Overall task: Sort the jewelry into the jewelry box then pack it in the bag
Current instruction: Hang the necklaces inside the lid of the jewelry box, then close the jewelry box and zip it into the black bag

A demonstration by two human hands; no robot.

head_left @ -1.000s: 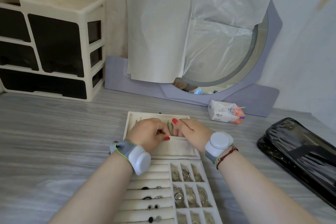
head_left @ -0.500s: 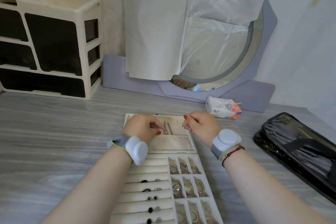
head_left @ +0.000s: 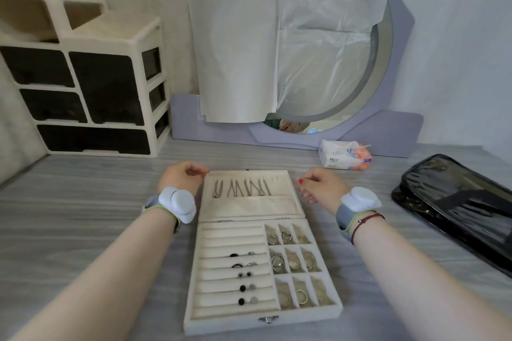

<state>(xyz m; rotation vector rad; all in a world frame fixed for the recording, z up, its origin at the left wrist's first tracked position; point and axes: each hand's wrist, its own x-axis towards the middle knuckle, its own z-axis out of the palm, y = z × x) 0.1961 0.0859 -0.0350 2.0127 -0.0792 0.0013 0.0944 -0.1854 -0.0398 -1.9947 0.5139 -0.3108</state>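
A cream jewelry box (head_left: 194, 321) lies open flat on the grey table. Its lid (head_left: 293, 210) holds several silver necklaces (head_left: 240, 188) hanging in a row. The base has ring rolls with several dark and silver earrings (head_left: 243, 275) and square cells with silver rings (head_left: 292, 261). My left hand (head_left: 181, 177) sits just left of the lid's far corner, fingers loosely curled, holding nothing. My right hand (head_left: 318, 187) sits just right of the lid, fingers loosely curled and empty. A black glossy bag (head_left: 454, 207) lies at the right.
A cream drawer unit with dark drawers (head_left: 91, 97) stands at the back left. A round mirror on a lilac stand (head_left: 388, 130), covered with white paper and plastic, is behind the box. A tissue pack (head_left: 342, 153) lies in front of it.
Both hands have left the necklaces in the lid and moved apart to its left and right sides. The necklaces now lie uncovered. The camera has tilted down a little.
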